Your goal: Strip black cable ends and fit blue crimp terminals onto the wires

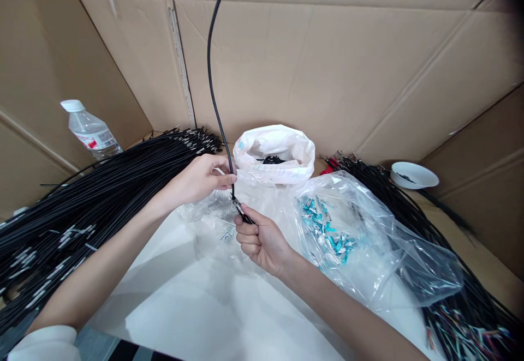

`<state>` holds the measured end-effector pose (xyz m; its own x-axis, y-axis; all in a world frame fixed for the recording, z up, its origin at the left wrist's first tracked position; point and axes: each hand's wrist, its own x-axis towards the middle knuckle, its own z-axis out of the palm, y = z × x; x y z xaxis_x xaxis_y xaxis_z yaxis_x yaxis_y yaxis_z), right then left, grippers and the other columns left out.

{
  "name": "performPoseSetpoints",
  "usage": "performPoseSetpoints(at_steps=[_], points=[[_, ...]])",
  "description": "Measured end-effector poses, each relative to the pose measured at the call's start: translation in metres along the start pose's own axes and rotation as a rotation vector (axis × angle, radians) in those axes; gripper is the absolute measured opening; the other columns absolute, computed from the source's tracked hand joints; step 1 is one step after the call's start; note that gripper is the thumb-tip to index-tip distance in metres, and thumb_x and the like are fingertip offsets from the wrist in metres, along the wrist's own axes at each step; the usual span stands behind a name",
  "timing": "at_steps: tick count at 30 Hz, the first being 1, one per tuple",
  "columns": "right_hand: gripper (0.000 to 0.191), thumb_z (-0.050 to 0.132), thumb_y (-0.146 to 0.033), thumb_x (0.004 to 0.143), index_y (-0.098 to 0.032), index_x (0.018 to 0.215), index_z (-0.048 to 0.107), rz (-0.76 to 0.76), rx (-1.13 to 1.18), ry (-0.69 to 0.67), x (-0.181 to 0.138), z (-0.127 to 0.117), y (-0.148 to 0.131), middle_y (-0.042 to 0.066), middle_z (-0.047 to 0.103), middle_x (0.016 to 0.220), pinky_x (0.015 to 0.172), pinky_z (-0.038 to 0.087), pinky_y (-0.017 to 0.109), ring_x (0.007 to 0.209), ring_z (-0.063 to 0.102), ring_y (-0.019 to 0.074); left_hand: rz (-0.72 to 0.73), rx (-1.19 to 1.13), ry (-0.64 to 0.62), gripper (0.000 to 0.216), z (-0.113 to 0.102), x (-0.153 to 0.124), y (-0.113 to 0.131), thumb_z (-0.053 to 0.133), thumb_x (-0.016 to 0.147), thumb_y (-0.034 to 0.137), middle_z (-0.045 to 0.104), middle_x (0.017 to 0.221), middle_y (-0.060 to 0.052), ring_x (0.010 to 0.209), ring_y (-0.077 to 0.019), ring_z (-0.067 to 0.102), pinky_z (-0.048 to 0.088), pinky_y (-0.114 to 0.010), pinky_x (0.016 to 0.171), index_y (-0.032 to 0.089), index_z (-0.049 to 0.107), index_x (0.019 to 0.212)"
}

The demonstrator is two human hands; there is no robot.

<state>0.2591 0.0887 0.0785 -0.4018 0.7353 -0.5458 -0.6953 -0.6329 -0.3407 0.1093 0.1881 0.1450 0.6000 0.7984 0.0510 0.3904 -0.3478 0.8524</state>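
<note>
My left hand (210, 174) pinches a black cable (212, 72) between thumb and fingers near its lower end. From there the cable arcs upward and leaves the top of the view. Just below, my right hand (262, 241) is closed around a small dark tool, apparently pliers (241, 211), its tip against the cable end. The palm and fingers hide most of the tool, and the exact contact is too small to make out. Under both hands lies crumpled clear plastic (213, 230).
A large bundle of black cables (123, 178) lies left, beside a water bottle (92, 132). Behind my hands stands a white bag (274, 173) with black pieces. On the right are a clear bag (401, 252) with teal parts (327, 230), more cables (380, 192) and a white bowl (421, 178). Cardboard walls (327, 66) surround the table.
</note>
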Motion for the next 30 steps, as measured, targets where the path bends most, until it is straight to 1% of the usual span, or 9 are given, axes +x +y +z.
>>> performPoseSetpoints(at_steps=[4, 7, 12, 18, 24, 30], points=[[0.062, 0.028, -0.039, 0.110, -0.013, 0.059, 0.052, 0.006, 0.029, 0.023, 0.003, 0.002, 0.000, -0.014, 0.014, 0.043, 0.031, 0.007, 0.013, 0.038, 0.005, 0.0025, 0.007, 0.024, -0.002, 0.025, 0.002, 0.002, -0.003, 0.069, 0.079, 0.040, 0.070, 0.083, -0.004, 0.074, -0.0181, 0.065, 0.054, -0.028, 0.065, 0.015, 0.066, 0.083], [0.062, 0.027, -0.039, 0.110, -0.013, 0.060, 0.052, -0.005, 0.064, 0.016, 0.008, 0.005, 0.000, -0.014, 0.013, 0.044, 0.031, 0.007, 0.013, 0.038, 0.005, 0.0028, 0.027, 0.117, 0.031, 0.024, 0.003, 0.003, -0.005, 0.067, 0.079, 0.039, 0.070, 0.080, -0.004, 0.073, -0.0189, 0.065, 0.052, -0.028, 0.064, 0.015, 0.067, 0.082], [0.059, 0.029, -0.039, 0.110, -0.013, 0.062, 0.052, -0.004, 0.086, -0.004, 0.014, 0.006, 0.000, -0.013, 0.014, 0.046, 0.031, 0.008, 0.014, 0.038, 0.006, 0.0030, 0.053, 0.224, 0.060, 0.025, 0.001, 0.003, -0.007, 0.064, 0.080, 0.038, 0.074, 0.086, -0.005, 0.076, -0.0204, 0.067, 0.050, -0.029, 0.066, 0.015, 0.070, 0.088], [0.056, 0.031, -0.037, 0.110, -0.015, 0.061, 0.049, -0.006, 0.093, 0.038, 0.011, 0.006, 0.003, -0.014, 0.013, 0.045, 0.030, 0.008, 0.013, 0.038, 0.004, 0.0035, 0.022, 0.228, 0.057, 0.023, -0.001, 0.004, -0.008, 0.065, 0.079, 0.038, 0.073, 0.083, -0.004, 0.075, -0.0203, 0.067, 0.049, -0.029, 0.066, 0.016, 0.070, 0.085], [0.056, 0.029, -0.037, 0.110, -0.016, 0.062, 0.048, 0.007, 0.095, 0.050, 0.014, 0.005, 0.002, -0.015, 0.014, 0.044, 0.030, 0.008, 0.013, 0.036, 0.006, 0.0029, -0.020, 0.203, 0.053, 0.020, 0.002, 0.004, -0.007, 0.066, 0.079, 0.037, 0.072, 0.076, -0.002, 0.073, -0.0200, 0.068, 0.048, -0.027, 0.063, 0.017, 0.067, 0.079], [0.052, 0.032, -0.037, 0.109, -0.016, 0.065, 0.048, 0.028, 0.091, 0.049, 0.019, 0.002, -0.001, -0.014, 0.015, 0.045, 0.030, 0.008, 0.014, 0.036, 0.006, 0.0030, 0.007, 0.254, 0.065, 0.021, 0.003, 0.003, -0.010, 0.065, 0.078, 0.037, 0.074, 0.080, -0.003, 0.072, -0.0199, 0.067, 0.047, -0.028, 0.064, 0.017, 0.070, 0.079]])
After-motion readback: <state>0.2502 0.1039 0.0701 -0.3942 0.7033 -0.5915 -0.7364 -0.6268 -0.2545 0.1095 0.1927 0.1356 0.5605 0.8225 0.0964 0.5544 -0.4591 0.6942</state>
